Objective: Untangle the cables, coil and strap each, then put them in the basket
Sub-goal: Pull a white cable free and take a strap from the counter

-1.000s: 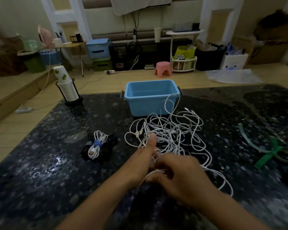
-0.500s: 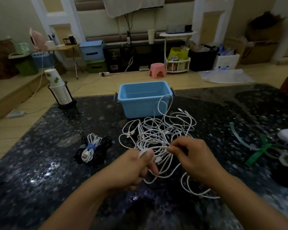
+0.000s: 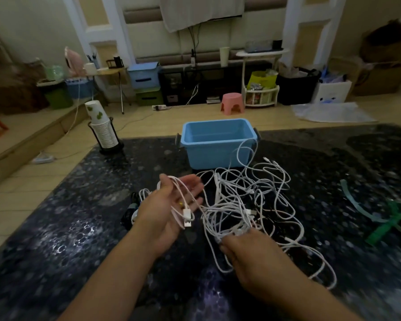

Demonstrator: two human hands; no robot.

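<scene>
Behind tangled cables [image 3: 245,200], blue basket [image 3: 218,144]

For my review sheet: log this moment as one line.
stage: untangling | left hand: open, cable loops draped over palm | right hand: grips tangled white cables | basket: empty

glossy speckled table [image 3: 56,228], smooth plastic basket [image 3: 208,151].

My left hand [image 3: 169,212] is raised palm-up, fingers loosely spread, with white cable strands draped across the palm and a plug lying on it. My right hand [image 3: 252,258] sits lower and nearer to me, back up, fingertips pinching strands. Both bare forearms reach forward from below.
</scene>
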